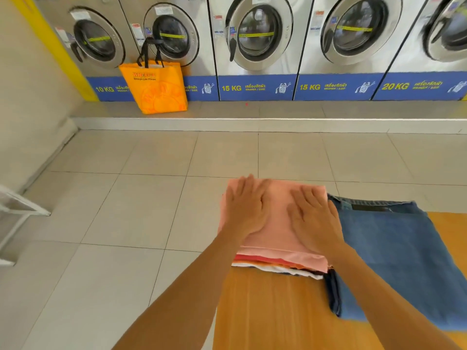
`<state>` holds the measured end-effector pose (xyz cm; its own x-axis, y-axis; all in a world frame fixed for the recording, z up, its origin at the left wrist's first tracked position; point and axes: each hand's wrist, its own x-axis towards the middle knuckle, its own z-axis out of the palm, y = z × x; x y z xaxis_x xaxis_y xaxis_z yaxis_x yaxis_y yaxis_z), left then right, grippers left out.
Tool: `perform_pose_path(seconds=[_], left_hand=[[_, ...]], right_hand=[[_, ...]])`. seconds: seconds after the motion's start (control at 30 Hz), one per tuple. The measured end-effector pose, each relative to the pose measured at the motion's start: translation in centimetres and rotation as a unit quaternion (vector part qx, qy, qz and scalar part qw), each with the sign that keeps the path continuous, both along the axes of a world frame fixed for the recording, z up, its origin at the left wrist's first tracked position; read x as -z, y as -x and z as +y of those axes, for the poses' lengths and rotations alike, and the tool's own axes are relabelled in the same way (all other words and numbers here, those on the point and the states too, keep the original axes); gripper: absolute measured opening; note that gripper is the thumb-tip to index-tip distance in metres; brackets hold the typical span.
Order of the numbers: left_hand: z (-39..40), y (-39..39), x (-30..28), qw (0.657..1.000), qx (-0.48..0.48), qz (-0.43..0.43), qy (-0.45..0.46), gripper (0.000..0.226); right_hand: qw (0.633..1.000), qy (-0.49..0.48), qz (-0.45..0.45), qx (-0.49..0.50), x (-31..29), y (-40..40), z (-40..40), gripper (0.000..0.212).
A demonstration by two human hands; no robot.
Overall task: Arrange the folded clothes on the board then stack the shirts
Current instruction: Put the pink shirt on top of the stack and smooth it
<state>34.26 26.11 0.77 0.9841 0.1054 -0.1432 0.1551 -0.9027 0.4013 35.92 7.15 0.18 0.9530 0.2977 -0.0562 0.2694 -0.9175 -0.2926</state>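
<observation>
Washers (pixel 257 34) along wall, grey tile floor (pixel 126 198), orange bag (pixel 155 89).

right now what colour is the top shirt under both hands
Pale pink top shirt, seen best in the head view.

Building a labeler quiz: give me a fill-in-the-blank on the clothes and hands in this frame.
1. Both hands, left hand and right hand, press flat on the ____ shirt that tops the stack.
2. The folded jeans lie to the ____ of the shirt stack.
3. The clothes rest on a ____ board.
4. The orange bag stands in front of the ____ KG washer.

Missing words: pink; right; wooden; 10
</observation>
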Motion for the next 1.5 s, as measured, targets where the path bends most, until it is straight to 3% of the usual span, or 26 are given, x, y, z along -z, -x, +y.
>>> perform_pose_path(seconds=[0.03, 0.13, 0.2, 0.3, 0.4, 0.5, 0.6, 0.7, 0.8, 0.87, 1.0, 1.27, 1.5], left_hand=[[1.2, -0.5, 0.0, 0.996, -0.073, 0.048, 0.027, 0.053], [5.6, -1.8, -0.7, 0.935, -0.271, 0.213, 0.081, 0.064], [7.4, -2.2, -0.9, 0.938, -0.299, 0.168, 0.043, 0.063], [6.5, -2.5, -1.5, 0.967, -0.247, 0.004, 0.057, 0.053], [4.7, -3.4, -2.2, 0.965, -0.203, -0.005, 0.169, 0.048], [4.8, -4.5, -1.4, 0.976, -0.168, -0.02, 0.139, 0.025], [6.1, -4.9, -0.7, 0.982, -0.144, -0.084, 0.093, 0.021], [8.4, -5.4, -1.1, 0.987, -0.146, -0.057, 0.021, 0.03], [10.7, -5.4, -1.8, 0.988, -0.099, -0.009, 0.117, 0.042], [11.0, -5.1, -2.4, 0.978, -0.059, 0.02, 0.199, 0.035], [10.0, -5.3, -2.8, 0.98, 0.012, 0.04, 0.196, 0.016], [10.4, -6.5, -3.6, 0.978, -0.007, 0.033, 0.204, 0.013], [10.9, -7.6, -3.1, 0.99, -0.104, -0.002, 0.092, 0.019]], right_hand=[[1.0, -0.003, 0.01, 0.022, 0.0, -0.3, -0.3, 0.064], [0.997, 0.0, 0.035, 0.067, 0.1, 0.0, 0.2, 0.069], [0.997, 0.01, 0.015, 0.075, 0.1, 0.5, 0.9, 0.067], [0.998, 0.019, -0.028, 0.058, 0.5, 1.1, 1.4, 0.062], [0.998, 0.022, -0.041, 0.042, 0.7, 1.1, 1.0, 0.063], [0.998, 0.016, -0.036, 0.045, 0.7, 1.0, 1.0, 0.066], [0.998, 0.008, -0.033, 0.05, 0.7, 1.1, 0.9, 0.064], [0.998, 0.004, -0.026, 0.052, 0.6, 1.1, 0.9, 0.059], [0.998, 0.0, -0.029, 0.05, 0.5, 1.0, 1.2, 0.058], [0.998, -0.003, -0.025, 0.053, 0.4, 1.1, 1.3, 0.058], [0.998, -0.007, -0.022, 0.055, 0.4, 1.2, 1.2, 0.059], [0.998, 0.0, -0.031, 0.054, 0.4, 1.1, 1.3, 0.06], [0.998, -0.003, -0.027, 0.056, 0.3, 1.2, 1.4, 0.063]])
